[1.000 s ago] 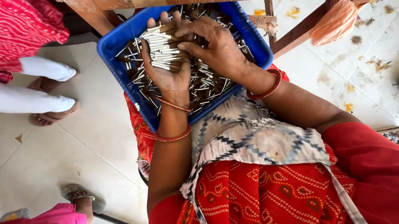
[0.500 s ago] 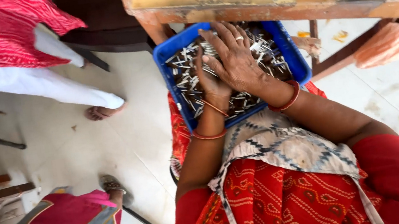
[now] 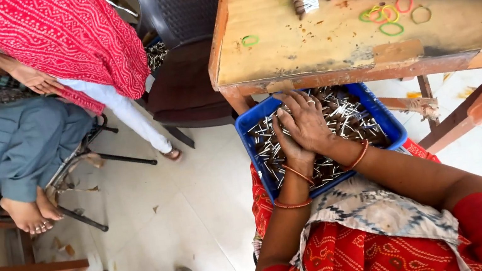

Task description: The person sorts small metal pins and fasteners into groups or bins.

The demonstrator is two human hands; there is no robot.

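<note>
Pressing together over a heap of small metal pieces (image 3: 340, 120), right hand (image 3: 306, 122) laid flat across left hand (image 3: 289, 147), fingers closed down into the pile; whether anything is gripped, impossible to tell. Pieces filling a blue tray (image 3: 391, 126) on the lap, tucked under a worn wooden table (image 3: 329, 46).

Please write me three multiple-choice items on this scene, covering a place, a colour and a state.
1. Where does the blue tray rest?
A. on the person's lap, below the table edge
B. on the table top
C. on the floor

2. What colour is the lone rubber band at the left of the wooden table?
A. black
B. green
C. white

3. How are the hands placed?
A. raised in the air
B. flat on the table
C. together on the sticks

Key: 1 A, cloth beneath it; 2 B, green ring; 3 C, left hand and right hand overlap in the tray.
</note>
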